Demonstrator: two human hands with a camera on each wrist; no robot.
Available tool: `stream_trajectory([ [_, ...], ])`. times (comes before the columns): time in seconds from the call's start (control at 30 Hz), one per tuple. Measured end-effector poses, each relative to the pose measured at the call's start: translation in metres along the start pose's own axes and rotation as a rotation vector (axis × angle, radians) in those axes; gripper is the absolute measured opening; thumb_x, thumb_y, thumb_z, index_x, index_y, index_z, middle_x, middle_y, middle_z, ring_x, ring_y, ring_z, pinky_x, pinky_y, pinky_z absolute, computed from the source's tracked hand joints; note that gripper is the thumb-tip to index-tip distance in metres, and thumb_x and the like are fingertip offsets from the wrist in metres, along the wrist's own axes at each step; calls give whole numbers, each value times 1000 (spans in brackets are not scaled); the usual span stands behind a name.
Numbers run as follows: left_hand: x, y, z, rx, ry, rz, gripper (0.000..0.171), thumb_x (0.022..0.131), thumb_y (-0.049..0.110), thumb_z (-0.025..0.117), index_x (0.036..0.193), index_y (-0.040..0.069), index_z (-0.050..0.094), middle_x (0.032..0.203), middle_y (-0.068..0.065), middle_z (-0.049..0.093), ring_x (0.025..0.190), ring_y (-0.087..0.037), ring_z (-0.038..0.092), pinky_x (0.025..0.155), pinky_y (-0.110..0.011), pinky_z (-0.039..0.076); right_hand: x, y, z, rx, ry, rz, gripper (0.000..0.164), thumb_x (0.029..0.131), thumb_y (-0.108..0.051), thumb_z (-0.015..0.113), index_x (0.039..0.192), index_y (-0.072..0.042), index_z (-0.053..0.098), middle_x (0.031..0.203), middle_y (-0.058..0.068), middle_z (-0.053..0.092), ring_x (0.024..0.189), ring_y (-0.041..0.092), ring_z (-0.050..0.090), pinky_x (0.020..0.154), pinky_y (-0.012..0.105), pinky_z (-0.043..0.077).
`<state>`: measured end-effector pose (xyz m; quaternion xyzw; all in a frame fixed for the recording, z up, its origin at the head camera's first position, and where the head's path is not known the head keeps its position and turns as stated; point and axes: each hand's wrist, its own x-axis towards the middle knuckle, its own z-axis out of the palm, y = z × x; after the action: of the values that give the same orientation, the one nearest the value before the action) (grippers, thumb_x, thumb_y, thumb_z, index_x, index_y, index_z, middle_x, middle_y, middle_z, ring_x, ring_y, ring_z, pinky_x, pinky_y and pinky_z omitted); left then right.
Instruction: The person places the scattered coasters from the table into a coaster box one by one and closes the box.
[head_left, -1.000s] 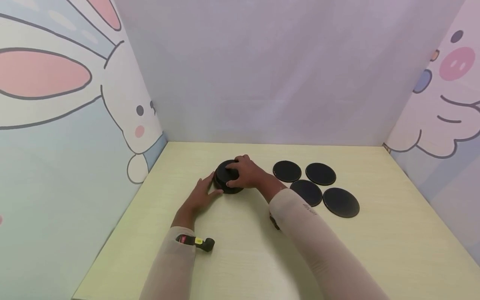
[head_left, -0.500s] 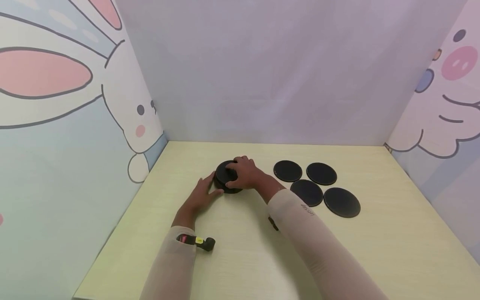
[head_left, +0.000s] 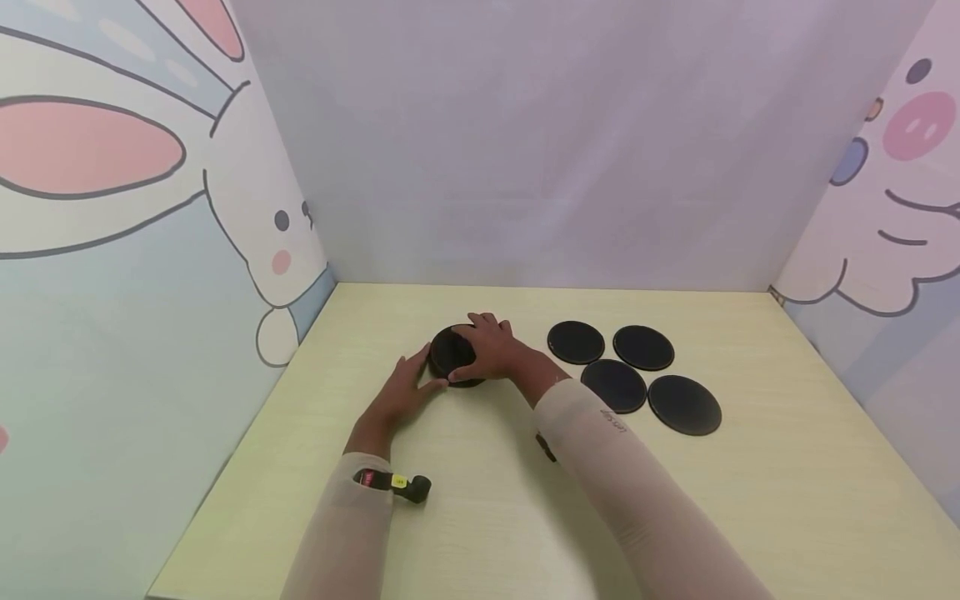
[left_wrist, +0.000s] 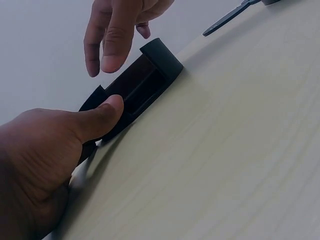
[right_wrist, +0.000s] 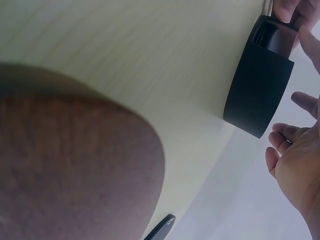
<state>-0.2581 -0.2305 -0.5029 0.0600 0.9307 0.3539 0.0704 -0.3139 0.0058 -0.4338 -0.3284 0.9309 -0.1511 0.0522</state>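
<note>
One black holder [right_wrist: 257,91] sits clasped in the left grip [head_left: 405,392], beneath the relaxed right grip [head_left: 491,348].

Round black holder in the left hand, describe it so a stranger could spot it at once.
On the pale wood-grain table, look toward the far edge, left of the four flat black discs. There the left hand holds the round black holder under the right hand. Unlike the discs, it has a tall wall with a side opening.
</note>
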Motion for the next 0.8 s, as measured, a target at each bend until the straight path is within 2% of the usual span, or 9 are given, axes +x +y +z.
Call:
stream_trajectory([
  [0.2, 2, -1, 0, 17, 9, 41, 95, 105, 59, 64, 177, 20, 17, 184, -6, 23, 171, -48, 3, 138, -67, 10, -3, 4, -1, 11, 6, 25, 84, 103, -67, 63, 168, -19, 43, 178, 19, 32, 166, 40, 27, 124, 66, 34],
  [0.27, 3, -2, 1, 22, 11, 67, 95, 106, 59, 63, 177, 17, 17, 183, -8, 24, 171, -47, 5, 139, -66, 9, -3, 7, -2, 24, 13, 41, 82, 105, -67, 58, 168, -18, 42, 178, 19, 32, 166, 40, 27, 124, 66, 33],
  [0.4, 3, -2, 0, 7, 9, 74, 94, 106, 58, 64, 177, 17, 17, 184, -6, 23, 172, -43, 4, 140, -64, 7, -4, 12, -6, 32, 39, 86, 81, 108, -67, 51, 169, -15, 42, 178, 18, 32, 166, 40, 27, 124, 67, 31],
  [0.5, 2, -2, -1, -7, 7, 67, 94, 106, 57, 65, 177, 18, 17, 184, -5, 22, 172, -44, 2, 140, -65, 6, -2, 18, -7, -2, 85, 153, 78, 111, -67, 43, 168, -13, 42, 178, 19, 31, 166, 41, 26, 128, 69, 30],
  [0.6, 2, -1, -1, -5, 7, 65, 94, 106, 56, 65, 177, 18, 16, 184, -5, 21, 172, -44, 2, 140, -65, 6, 0, 28, -6, -36, 146, 238, 77, 113, -66, 37, 166, -10, 45, 176, 21, 32, 165, 43, 28, 128, 70, 35],
  [0.8, 1, -4, 1, -4, 10, 50, 95, 105, 57, 66, 178, 21, 16, 184, -4, 21, 172, -46, 1, 139, -67, 8, -3, 46, -11, -94, 185, 351, 78, 113, -66, 33, 159, -6, 50, 169, 23, 40, 160, 43, 34, 122, 68, 44],
])
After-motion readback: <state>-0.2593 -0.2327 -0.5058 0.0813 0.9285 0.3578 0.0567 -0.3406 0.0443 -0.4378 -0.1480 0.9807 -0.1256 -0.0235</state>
